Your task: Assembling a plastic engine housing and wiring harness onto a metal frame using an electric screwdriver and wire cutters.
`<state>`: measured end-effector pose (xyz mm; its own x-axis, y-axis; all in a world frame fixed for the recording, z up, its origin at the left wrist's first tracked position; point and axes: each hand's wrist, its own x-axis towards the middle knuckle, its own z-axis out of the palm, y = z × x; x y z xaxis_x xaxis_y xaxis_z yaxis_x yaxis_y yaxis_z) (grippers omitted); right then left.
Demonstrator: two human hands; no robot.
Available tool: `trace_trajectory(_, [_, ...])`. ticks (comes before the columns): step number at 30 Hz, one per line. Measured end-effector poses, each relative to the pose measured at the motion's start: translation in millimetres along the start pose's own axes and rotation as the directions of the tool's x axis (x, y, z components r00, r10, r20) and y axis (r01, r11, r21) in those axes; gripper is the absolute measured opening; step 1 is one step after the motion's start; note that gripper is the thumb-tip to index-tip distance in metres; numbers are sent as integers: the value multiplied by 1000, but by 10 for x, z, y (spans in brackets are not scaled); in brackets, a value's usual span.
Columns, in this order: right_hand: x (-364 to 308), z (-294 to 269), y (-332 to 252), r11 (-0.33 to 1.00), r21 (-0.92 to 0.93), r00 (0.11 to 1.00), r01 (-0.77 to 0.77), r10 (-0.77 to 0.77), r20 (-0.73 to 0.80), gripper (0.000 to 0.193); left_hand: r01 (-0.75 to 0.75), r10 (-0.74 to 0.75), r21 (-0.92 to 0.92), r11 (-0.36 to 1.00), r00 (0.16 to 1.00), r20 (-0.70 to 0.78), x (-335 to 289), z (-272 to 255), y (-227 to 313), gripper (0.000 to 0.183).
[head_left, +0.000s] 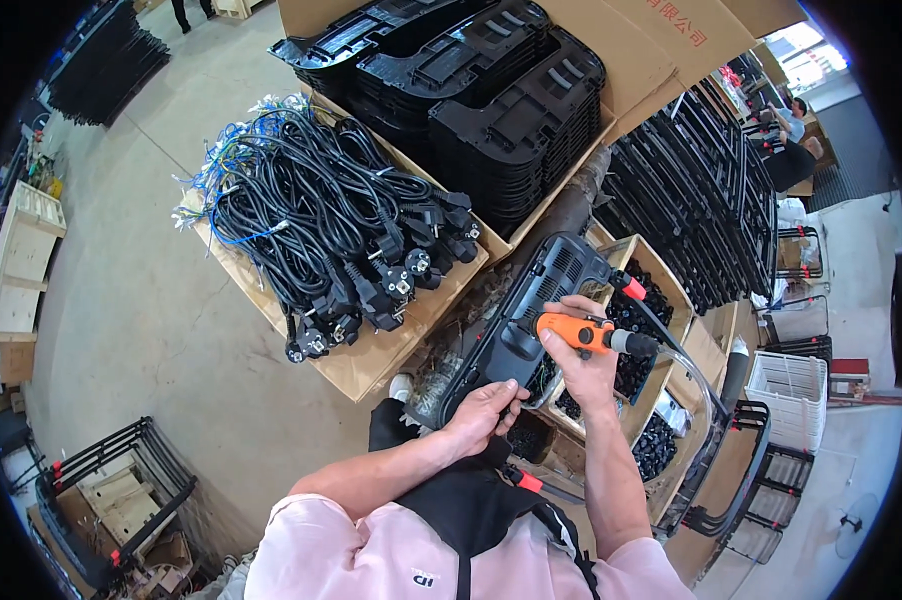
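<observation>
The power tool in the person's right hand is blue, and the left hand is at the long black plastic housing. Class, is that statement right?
Not quite: the colour is wrong. The head view shows that the power tool in the right hand is orange, not blue. The left hand is indeed at the long black plastic housing.

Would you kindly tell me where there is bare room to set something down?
The widest free patch is floor between the cables and the pale wooden crates; a thin cardboard strip lies bare beside the plugs. It is crowded around the right hand, black housing and parts bins.
</observation>
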<state>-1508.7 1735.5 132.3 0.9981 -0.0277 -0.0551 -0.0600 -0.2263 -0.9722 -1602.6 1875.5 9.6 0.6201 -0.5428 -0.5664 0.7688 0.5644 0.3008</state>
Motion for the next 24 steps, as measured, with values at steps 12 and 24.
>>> trace_trajectory(12, [116,122,112,971,-223,990,91,-64,124,43,-29,29,-3,1000,999,-37,19,2,-35,24])
trace_trajectory(24, [168,132,101,977,-183,972,110,-67,225,52,-71,72,-16,997,997,2,22,1,-53,18])
